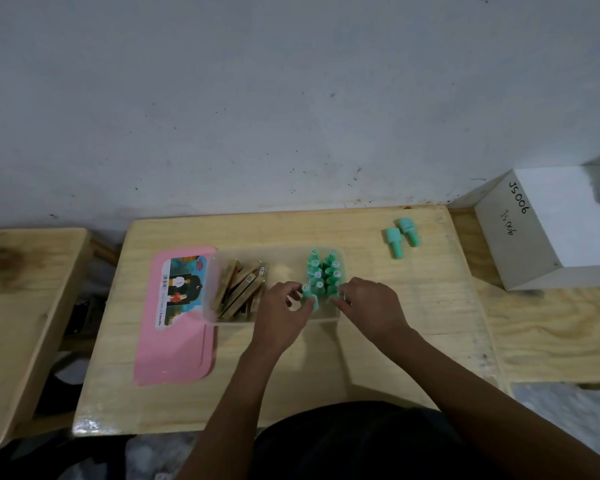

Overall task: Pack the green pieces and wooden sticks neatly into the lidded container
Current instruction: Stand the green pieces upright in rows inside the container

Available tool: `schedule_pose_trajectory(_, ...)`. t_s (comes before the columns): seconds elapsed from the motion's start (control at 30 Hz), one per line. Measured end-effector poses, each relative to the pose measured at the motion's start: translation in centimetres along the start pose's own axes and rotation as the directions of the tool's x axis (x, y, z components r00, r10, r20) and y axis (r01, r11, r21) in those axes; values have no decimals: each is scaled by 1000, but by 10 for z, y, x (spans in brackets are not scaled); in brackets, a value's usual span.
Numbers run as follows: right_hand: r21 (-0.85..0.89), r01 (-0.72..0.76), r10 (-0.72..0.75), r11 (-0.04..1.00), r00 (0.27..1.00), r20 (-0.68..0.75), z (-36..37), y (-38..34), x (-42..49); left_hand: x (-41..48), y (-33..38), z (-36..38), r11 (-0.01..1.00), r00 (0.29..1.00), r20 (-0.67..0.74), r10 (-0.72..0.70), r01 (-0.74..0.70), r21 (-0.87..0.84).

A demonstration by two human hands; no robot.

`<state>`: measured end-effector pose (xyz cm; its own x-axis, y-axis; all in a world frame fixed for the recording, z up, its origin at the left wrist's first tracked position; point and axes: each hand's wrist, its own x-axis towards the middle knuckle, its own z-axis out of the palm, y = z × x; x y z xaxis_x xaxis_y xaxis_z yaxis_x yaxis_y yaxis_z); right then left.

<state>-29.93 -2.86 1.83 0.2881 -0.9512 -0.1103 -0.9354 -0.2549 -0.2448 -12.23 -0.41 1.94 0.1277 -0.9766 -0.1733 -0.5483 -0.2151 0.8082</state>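
A pink lid [177, 323] lies flat on the wooden table [378, 358], its long axis running from near to far. Just right of it sits the clear container [274, 258], long axis left to right. At its left end, the wooden sticks [241, 289] lean together, slanting from near-left to far-right. At its right end, the green pieces [326, 271] stand upright in two rows, round labelled tops facing up. The left hand [284, 313] pinches the near green piece [309, 296] between thumb and fingers. The right hand [371, 306] curls its fingers at the rows' near end; whether they grasp anything I cannot tell. Two loose green pieces [402, 237] lie on their sides farther right on the table, narrow ends toward the person. A white box [534, 230] stands beyond.
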Motion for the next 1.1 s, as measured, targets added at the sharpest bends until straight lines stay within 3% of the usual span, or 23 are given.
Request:
schedule_pose_trajectory(0.13, -152, 9, -13, 988, 999, -29, 9, -1, 4, 5, -4, 4, 998, 1000, 0, 11, -11, 67)
schedule_pose_trajectory(0.27, -187, -38, 29, 982, 998, -51, 12, -3, 4, 10, -7, 8, 995, 1000, 16, -19, 18, 99)
schedule_pose_trajectory(0.73, -5, -116, 116, 993, 993, 26, 7, 2, 4, 19, -7, 26, 961, 991, 131, -39, 1, 275)
schedule_pose_trajectory(1.1, 48, -168, 167, 985, 985, 35, 6, -1, 1, 17, -5, 28, 962, 991, 123, -48, 13, 272)
